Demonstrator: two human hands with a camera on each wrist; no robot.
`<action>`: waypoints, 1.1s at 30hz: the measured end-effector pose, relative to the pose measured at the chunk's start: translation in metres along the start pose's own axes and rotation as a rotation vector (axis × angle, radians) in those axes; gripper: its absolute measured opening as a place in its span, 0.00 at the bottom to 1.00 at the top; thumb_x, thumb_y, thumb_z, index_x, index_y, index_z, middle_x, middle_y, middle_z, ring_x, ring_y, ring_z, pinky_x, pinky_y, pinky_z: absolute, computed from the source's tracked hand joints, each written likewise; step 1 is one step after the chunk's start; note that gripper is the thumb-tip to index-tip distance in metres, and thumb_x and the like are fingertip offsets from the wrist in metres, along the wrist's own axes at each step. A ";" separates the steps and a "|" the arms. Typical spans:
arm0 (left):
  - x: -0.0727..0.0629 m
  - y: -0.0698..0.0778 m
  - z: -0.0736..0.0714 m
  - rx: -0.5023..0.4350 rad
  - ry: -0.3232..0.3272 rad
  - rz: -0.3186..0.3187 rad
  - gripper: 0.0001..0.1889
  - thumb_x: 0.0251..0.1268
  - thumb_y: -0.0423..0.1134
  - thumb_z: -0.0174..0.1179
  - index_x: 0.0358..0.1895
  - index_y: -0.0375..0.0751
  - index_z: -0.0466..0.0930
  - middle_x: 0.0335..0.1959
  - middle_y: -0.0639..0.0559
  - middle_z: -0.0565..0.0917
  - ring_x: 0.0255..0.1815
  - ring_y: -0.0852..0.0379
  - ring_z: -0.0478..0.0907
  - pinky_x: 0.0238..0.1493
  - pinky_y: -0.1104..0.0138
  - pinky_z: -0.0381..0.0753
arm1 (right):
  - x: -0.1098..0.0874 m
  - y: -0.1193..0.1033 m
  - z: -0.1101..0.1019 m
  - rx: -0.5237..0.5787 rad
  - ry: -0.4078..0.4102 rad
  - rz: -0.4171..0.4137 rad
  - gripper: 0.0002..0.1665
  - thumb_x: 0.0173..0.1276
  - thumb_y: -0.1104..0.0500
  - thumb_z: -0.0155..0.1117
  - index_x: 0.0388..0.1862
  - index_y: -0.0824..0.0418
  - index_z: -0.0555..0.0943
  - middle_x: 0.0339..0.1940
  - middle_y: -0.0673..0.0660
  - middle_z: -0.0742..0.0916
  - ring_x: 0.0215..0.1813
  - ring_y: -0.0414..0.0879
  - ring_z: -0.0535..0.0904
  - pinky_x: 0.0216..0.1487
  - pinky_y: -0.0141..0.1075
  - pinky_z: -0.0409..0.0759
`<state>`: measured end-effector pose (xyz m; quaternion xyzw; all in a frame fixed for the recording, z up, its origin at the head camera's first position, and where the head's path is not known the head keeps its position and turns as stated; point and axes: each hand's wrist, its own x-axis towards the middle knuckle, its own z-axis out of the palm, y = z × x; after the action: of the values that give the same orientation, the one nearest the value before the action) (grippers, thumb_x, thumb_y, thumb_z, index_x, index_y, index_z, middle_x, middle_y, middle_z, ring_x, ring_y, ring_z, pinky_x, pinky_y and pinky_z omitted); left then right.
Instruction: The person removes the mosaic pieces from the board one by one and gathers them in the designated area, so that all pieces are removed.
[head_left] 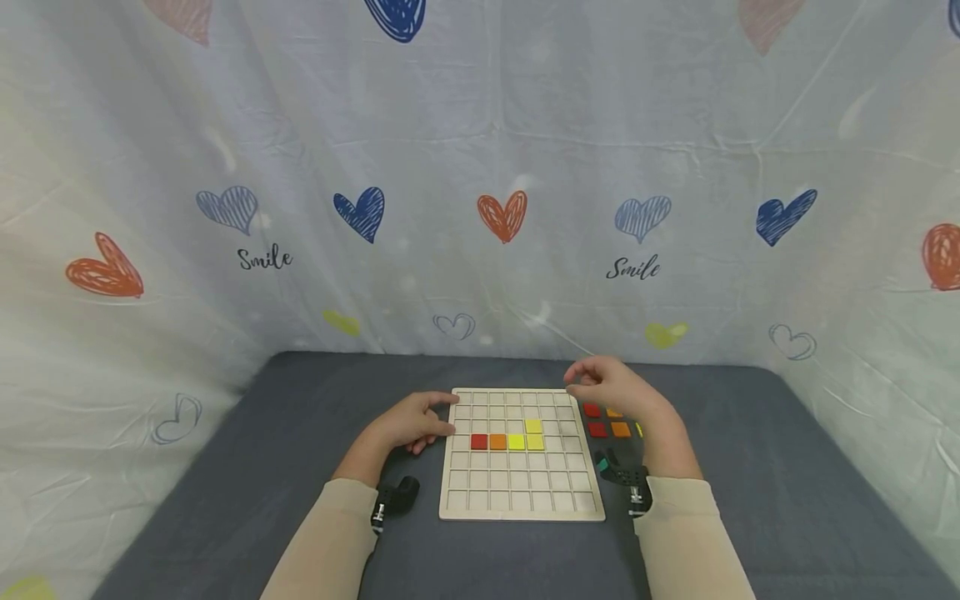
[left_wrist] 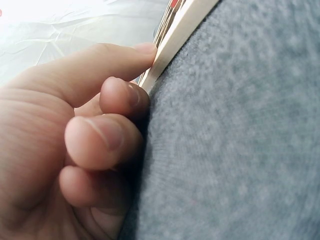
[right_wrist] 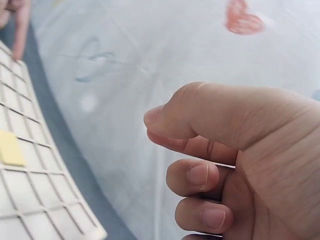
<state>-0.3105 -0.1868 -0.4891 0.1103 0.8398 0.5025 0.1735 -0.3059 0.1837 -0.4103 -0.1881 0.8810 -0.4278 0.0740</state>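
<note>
A light wooden grid board point(head_left: 489, 503) lies on the dark cloth, and my left hand point(head_left: 411, 419) is at its left side. The extended index finger reaches the far left corner, while the thumb tip touches the edge, as the left wrist view shows close up. The other left fingers point(left_wrist: 102, 142) are bent beside the board. My right hand point(head_left: 611, 385) is raised near the far right corner, fingers loosely curled, with nothing visible between thumb and index. On the board sit a red tile point(head_left: 479, 442), an orange tile point(head_left: 498, 442) and several yellow tiles point(head_left: 517, 442).
Loose red tiles point(head_left: 597, 430) and orange tiles point(head_left: 621, 430) lie right of the board, partly covered by the right hand and forearm. A yellow tile point(head_left: 640, 429) peeks out there. Behind the table hangs a white curtain point(head_left: 442, 283) with printed hearts.
</note>
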 end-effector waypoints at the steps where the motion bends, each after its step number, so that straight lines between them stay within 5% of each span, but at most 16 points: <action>1: 0.000 0.000 0.000 -0.001 0.001 -0.001 0.35 0.65 0.36 0.71 0.75 0.45 0.71 0.14 0.51 0.75 0.08 0.59 0.64 0.11 0.68 0.69 | 0.003 -0.001 0.004 -0.003 -0.013 -0.006 0.13 0.74 0.58 0.66 0.52 0.64 0.82 0.21 0.50 0.65 0.20 0.43 0.56 0.25 0.37 0.64; 15: 0.000 0.000 0.000 -0.011 -0.014 0.004 0.35 0.65 0.37 0.71 0.75 0.45 0.70 0.14 0.51 0.74 0.08 0.59 0.64 0.12 0.68 0.69 | 0.023 -0.002 0.053 -0.221 -0.133 0.073 0.09 0.70 0.61 0.67 0.47 0.57 0.88 0.27 0.53 0.77 0.27 0.44 0.67 0.30 0.38 0.68; 33: 0.000 0.001 -0.001 -0.025 -0.008 -0.001 0.35 0.65 0.37 0.71 0.75 0.47 0.71 0.15 0.51 0.74 0.08 0.59 0.64 0.12 0.68 0.69 | 0.025 0.003 0.060 -0.243 -0.101 0.140 0.05 0.64 0.64 0.70 0.38 0.59 0.88 0.30 0.51 0.84 0.31 0.46 0.76 0.34 0.39 0.76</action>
<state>-0.3109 -0.1869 -0.4881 0.1095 0.8329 0.5122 0.1784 -0.3124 0.1321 -0.4490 -0.1551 0.9324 -0.3019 0.1245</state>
